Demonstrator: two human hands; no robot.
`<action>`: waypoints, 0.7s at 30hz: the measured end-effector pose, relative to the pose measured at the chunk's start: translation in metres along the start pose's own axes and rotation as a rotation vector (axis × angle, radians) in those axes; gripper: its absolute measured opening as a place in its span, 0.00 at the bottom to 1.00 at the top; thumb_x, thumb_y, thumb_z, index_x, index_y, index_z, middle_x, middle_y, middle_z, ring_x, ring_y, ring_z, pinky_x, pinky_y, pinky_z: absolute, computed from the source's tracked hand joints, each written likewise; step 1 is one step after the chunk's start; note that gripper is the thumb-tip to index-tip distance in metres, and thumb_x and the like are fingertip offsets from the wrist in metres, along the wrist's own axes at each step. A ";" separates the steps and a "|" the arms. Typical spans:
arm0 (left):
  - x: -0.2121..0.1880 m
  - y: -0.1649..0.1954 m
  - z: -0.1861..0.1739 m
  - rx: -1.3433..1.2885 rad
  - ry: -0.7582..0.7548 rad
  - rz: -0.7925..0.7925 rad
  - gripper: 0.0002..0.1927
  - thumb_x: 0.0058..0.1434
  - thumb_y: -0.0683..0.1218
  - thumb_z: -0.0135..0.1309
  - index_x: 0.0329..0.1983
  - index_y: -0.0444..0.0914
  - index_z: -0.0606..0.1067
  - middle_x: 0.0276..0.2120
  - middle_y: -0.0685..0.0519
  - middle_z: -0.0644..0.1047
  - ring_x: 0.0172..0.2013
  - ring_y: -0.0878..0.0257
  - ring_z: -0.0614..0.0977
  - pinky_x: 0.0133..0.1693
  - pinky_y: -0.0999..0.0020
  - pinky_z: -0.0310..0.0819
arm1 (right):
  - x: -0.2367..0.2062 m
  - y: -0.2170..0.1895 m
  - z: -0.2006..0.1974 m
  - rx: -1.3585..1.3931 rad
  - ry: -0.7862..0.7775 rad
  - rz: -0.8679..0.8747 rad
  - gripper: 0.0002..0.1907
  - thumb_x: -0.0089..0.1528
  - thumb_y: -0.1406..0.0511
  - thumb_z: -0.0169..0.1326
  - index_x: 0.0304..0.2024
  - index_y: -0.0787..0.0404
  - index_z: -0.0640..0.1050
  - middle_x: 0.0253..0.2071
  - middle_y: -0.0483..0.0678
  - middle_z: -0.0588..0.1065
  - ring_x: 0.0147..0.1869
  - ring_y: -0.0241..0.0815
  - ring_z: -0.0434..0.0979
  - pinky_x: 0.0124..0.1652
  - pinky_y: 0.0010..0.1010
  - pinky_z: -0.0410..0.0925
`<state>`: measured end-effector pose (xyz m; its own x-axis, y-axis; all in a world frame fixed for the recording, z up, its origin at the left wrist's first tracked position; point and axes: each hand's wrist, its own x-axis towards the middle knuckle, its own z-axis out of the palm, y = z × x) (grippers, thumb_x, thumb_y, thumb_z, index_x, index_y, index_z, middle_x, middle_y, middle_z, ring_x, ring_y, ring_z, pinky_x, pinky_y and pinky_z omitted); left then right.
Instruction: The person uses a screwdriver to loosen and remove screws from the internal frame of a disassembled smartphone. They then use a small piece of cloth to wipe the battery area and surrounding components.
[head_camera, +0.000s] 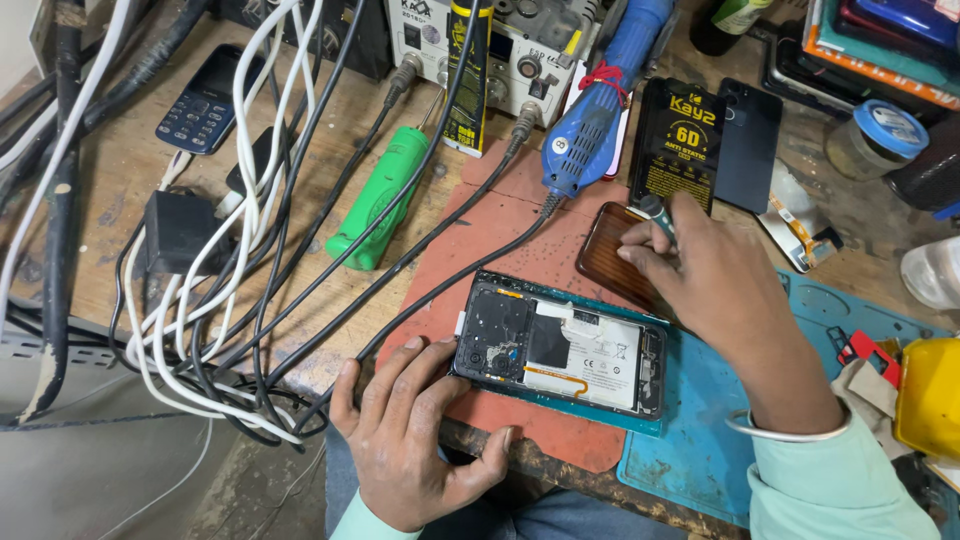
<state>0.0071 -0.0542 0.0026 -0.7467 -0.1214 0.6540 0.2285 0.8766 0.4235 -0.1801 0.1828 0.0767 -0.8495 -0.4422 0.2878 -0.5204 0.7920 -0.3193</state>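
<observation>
**Head view: opened phone steadied on the repair mat**

Head camera looks down on an opened smartphone (560, 350) lying face down near the bench's front edge, across a red mat (500, 225) and a teal mat (700, 440). Its back cover is off: a dark inner plate with the camera cluster sits at the left end, a pale battery with a white label fills the middle, and an orange flex strip curves along the lower part. The frame edge is teal.

The left hand (410, 440) rests at the phone's left end, fingers spread loosely against its corner, bracing it without a full grasp. The right hand (715, 275) is curled around a small tool with a dark rounded top (655, 210), its fingertips down on a brown ribbed back cover (610, 262) that lies just beyond the phone.

Containers stand at the far right: a glass jar with a blue lid (880, 135), contents too dim to tell, and part of a yellow container (930, 395) at the frame's edge. A green-handled tool (380, 195), a blue rotary tool (595, 115), and black and white cables (250, 250) lie to the left and behind.
</observation>
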 end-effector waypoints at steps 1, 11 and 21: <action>0.000 0.000 0.000 -0.002 -0.001 -0.002 0.25 0.53 0.65 0.63 0.41 0.44 0.75 0.53 0.52 0.78 0.59 0.54 0.75 0.69 0.50 0.41 | -0.001 -0.002 0.003 -0.103 -0.012 0.010 0.17 0.63 0.60 0.61 0.37 0.65 0.68 0.31 0.55 0.80 0.36 0.59 0.81 0.33 0.48 0.70; 0.003 0.000 0.000 -0.023 0.022 0.013 0.25 0.55 0.64 0.63 0.44 0.43 0.75 0.54 0.52 0.78 0.60 0.53 0.75 0.70 0.50 0.41 | -0.002 -0.020 0.008 -0.253 0.082 -0.138 0.11 0.66 0.66 0.56 0.42 0.66 0.68 0.32 0.60 0.76 0.35 0.62 0.78 0.35 0.51 0.70; 0.005 0.001 0.001 -0.020 0.022 0.022 0.26 0.54 0.64 0.63 0.45 0.43 0.75 0.55 0.53 0.78 0.60 0.54 0.75 0.69 0.49 0.42 | -0.029 -0.064 0.010 0.513 0.011 -0.409 0.23 0.60 0.75 0.63 0.40 0.58 0.59 0.43 0.49 0.79 0.31 0.39 0.77 0.33 0.33 0.70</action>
<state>0.0030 -0.0535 0.0063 -0.7276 -0.1129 0.6767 0.2569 0.8697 0.4214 -0.1233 0.1410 0.0802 -0.5750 -0.6587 0.4853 -0.7786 0.2583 -0.5719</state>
